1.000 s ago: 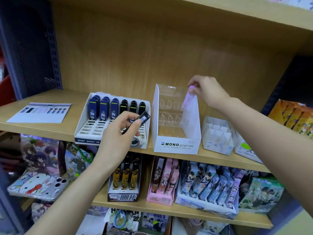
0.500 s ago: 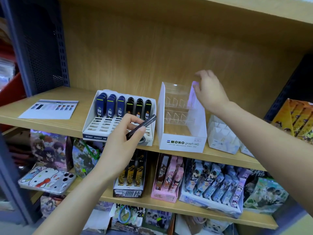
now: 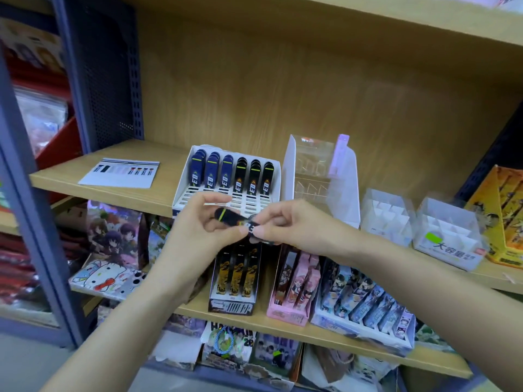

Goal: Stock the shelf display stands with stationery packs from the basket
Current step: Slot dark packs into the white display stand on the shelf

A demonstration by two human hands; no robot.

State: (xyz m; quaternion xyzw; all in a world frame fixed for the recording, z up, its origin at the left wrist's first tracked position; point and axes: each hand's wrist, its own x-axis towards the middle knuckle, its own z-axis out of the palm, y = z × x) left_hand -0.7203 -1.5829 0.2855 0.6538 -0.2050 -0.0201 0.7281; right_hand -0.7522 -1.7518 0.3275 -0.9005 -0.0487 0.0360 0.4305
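My left hand (image 3: 203, 230) and my right hand (image 3: 285, 224) both pinch a black stationery pack (image 3: 233, 219) with a green stripe, held in front of the shelf edge. Just behind it stands a white slotted display stand (image 3: 186, 190) with blue packs (image 3: 212, 171) and black packs (image 3: 254, 174) upright in its back row. To the right is a white and clear MONO stand (image 3: 351, 188) with a pale purple pack (image 3: 338, 154) standing at its right rear. No basket is in view.
A printed card (image 3: 120, 172) lies on the wooden shelf (image 3: 85, 182) at left. Two clear divider boxes (image 3: 387, 216) and an orange box (image 3: 501, 210) sit at right. Lower shelves hold character-print packs. A dark perforated upright (image 3: 107, 75) bounds the left side.
My right hand left the purple pack in the MONO stand and came down left to the black pack. Both hands now hold that pack. The camera moved back and left.
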